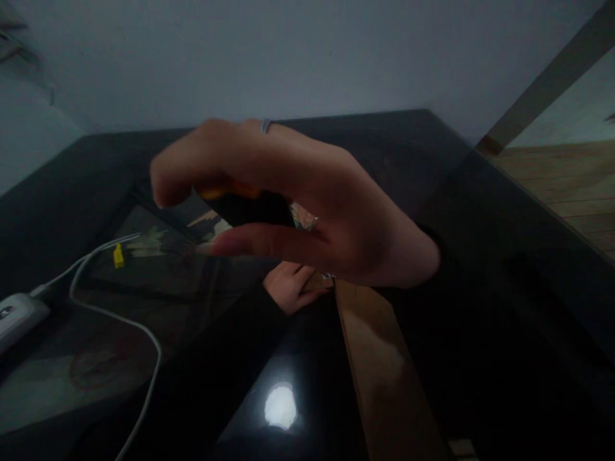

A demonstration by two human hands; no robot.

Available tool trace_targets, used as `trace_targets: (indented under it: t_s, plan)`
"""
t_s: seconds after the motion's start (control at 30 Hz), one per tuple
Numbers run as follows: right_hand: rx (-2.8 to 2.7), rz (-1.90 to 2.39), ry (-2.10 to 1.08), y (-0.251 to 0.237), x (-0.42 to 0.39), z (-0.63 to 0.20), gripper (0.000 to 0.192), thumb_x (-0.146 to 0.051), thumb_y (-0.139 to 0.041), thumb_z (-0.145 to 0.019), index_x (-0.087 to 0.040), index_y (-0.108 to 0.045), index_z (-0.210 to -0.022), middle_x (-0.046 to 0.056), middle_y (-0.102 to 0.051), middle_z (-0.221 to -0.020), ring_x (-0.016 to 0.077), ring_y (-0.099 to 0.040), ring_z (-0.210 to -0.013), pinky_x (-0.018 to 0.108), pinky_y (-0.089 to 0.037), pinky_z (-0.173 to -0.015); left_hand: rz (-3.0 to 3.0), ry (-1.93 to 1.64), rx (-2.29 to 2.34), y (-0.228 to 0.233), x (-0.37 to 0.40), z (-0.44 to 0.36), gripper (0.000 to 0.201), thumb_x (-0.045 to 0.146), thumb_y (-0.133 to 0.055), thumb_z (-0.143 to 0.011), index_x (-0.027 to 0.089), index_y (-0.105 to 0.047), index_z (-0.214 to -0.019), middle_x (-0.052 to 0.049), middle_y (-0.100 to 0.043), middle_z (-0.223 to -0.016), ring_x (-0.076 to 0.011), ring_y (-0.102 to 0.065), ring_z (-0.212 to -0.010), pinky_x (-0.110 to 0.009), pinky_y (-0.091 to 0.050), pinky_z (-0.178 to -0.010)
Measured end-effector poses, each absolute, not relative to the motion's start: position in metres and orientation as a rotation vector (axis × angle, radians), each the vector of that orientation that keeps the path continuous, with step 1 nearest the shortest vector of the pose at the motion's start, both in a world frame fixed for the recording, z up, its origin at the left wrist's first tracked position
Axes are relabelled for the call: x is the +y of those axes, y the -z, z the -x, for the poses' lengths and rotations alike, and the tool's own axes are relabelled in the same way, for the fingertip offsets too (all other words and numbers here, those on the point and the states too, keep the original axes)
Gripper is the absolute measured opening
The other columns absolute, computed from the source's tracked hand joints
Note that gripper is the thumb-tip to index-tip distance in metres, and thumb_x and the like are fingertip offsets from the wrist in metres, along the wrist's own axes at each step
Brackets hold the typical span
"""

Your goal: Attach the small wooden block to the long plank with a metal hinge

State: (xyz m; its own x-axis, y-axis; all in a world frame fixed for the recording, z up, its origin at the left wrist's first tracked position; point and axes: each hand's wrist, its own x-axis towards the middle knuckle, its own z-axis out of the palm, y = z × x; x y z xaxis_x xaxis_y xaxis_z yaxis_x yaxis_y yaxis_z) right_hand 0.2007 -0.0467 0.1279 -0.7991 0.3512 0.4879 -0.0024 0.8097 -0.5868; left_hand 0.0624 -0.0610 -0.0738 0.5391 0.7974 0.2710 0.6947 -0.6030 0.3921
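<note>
Dim grey wall (307, 57) noted at twelve o'clock, above a glossy black counter (504, 269) carrying a bright patch of reflected light (281, 406) at six o'clock. Saw the right hand (307, 198) raised over the middle of the view, wrist in a dark sleeve at three o'clock, fingers pointing toward nine o'clock, a thin ring (266, 125) on one finger. Found its grip closed between thumb and fingers on a small dark object (250, 206) with an orange-yellow upper edge and a crinkled shiny scrap at its three o'clock end. Could not make out more of it in the blur. Spotted the left hand (291, 289) just below, at six o'clock from the right hand, fingers curled, mostly hidden; could not tell its grip. Lay touching a pale wooden board (384, 371) running toward five o'clock. Noted a white cable (148, 346) looping at eight o'clock, a small yellow tag (118, 255) beside it, and a white plug block (19, 314) at nine o'clock. Glimpsed wooden flooring (576, 186) at two o'clock.
</note>
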Motion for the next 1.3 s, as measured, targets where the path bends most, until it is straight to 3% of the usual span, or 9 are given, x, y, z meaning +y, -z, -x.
trace_targets:
  t_s: [0.17,0.33,0.43,0.6,0.77,0.9,0.97,1.2,1.3]
  plan:
    - [-2.468,0.092,-0.863,-0.139,-0.049,-0.21,0.066,-0.029,0.005,-0.084,0.0,-0.048,-0.113,0.002,-0.051,-0.109,0.0063,-0.045,-0.11,0.021,-0.035,-0.095,-2.545,-0.588,1.254,0.068,-0.062,-0.063,0.052,0.044,-0.056,-0.077,0.015,-0.051,-0.12,-0.015,-0.056,-0.118,-0.0306,-0.051,-0.112,-0.043,-0.045,-0.092]
    - [-2.4,0.552,-1.041,-0.143,-0.053,-0.202,0.045,-0.028,-0.019,-0.091,-0.003,-0.052,-0.107,0.003,-0.057,-0.108,0.0038,-0.053,-0.098,0.019,-0.042,-0.093,-2.542,-0.573,1.271,0.07,-0.063,-0.062,0.051,0.045,-0.056,-0.077,0.014,-0.054,-0.117,-0.016,-0.058,-0.113,-0.0311,-0.055,-0.107,-0.045,-0.045,-0.091]
    - [-2.365,0.389,-0.865,-0.133,-0.05,-0.2,0.045,-0.029,-0.018,-0.091,-0.004,-0.055,-0.101,0.001,-0.059,-0.104,0.0019,-0.053,-0.089,0.015,-0.043,-0.086,-2.543,-0.569,1.276,0.072,-0.062,-0.062,0.05,0.046,-0.056,-0.077,0.016,-0.054,-0.117,-0.014,-0.059,-0.111,-0.0309,-0.056,-0.105,-0.047,-0.046,-0.09]
    - [-2.443,0.329,-0.659,-0.129,-0.047,-0.208,0.032,-0.015,-0.041,-0.084,-0.003,-0.047,-0.112,0.002,-0.054,-0.11,0.0049,-0.049,-0.102,0.02,-0.039,-0.095,-2.562,-0.582,1.257,0.069,-0.062,-0.062,0.049,0.045,-0.056,-0.077,0.015,-0.055,-0.115,-0.015,-0.059,-0.11,-0.0303,-0.056,-0.104,-0.044,-0.047,-0.089]
    - [-2.482,0.176,-0.667,-0.134,-0.047,-0.215,0.049,-0.028,-0.009,-0.088,-0.007,-0.048,-0.11,0.0,-0.052,-0.113,0.0038,-0.048,-0.108,0.018,-0.037,-0.093,-2.576,-0.608,1.243,0.066,-0.062,-0.062,0.049,0.044,-0.056,-0.078,0.013,-0.055,-0.115,-0.016,-0.056,-0.114,-0.0308,-0.052,-0.11,-0.044,-0.046,-0.091]
    - [-2.426,0.357,-0.584,-0.128,-0.047,-0.213,0.027,-0.024,-0.039,-0.086,-0.012,-0.05,-0.107,-0.001,-0.056,-0.109,0.005,-0.052,-0.101,0.019,-0.041,-0.094,-2.58,-0.624,1.235,0.066,-0.061,-0.063,0.053,0.044,-0.057,-0.077,0.015,-0.051,-0.121,-0.016,-0.052,-0.121,-0.0311,-0.048,-0.116,-0.045,-0.045,-0.094]
    - [-2.435,0.436,-0.548,-0.125,-0.046,-0.211,0.027,-0.017,-0.048,-0.083,-0.01,-0.049,-0.109,0.001,-0.056,-0.108,0.0045,-0.052,-0.1,0.019,-0.041,-0.095,-2.579,-0.627,1.236,0.067,-0.061,-0.063,0.054,0.044,-0.058,-0.076,0.016,-0.05,-0.121,-0.015,-0.052,-0.122,-0.031,-0.047,-0.117,-0.044,-0.044,-0.096]
    - [-2.569,0.159,-0.459,-0.128,-0.043,-0.218,0.039,-0.025,-0.015,-0.09,-0.009,-0.044,-0.112,-0.001,-0.051,-0.116,0.0056,-0.044,-0.111,0.02,-0.036,-0.098,-2.576,-0.612,1.241,0.067,-0.062,-0.063,0.047,0.044,-0.057,-0.076,0.016,-0.055,-0.114,-0.014,-0.055,-0.116,-0.0295,-0.049,-0.113,-0.043,-0.045,-0.094]
    - [-2.582,0.204,-0.471,-0.124,-0.041,-0.218,0.03,-0.021,-0.028,-0.091,-0.009,-0.045,-0.112,0.001,-0.053,-0.112,0.0055,-0.048,-0.104,0.02,-0.039,-0.094,-2.571,-0.606,1.254,0.068,-0.063,-0.062,0.044,0.044,-0.056,-0.077,0.015,-0.058,-0.109,-0.014,-0.057,-0.109,-0.0297,-0.052,-0.108,-0.044,-0.046,-0.091]
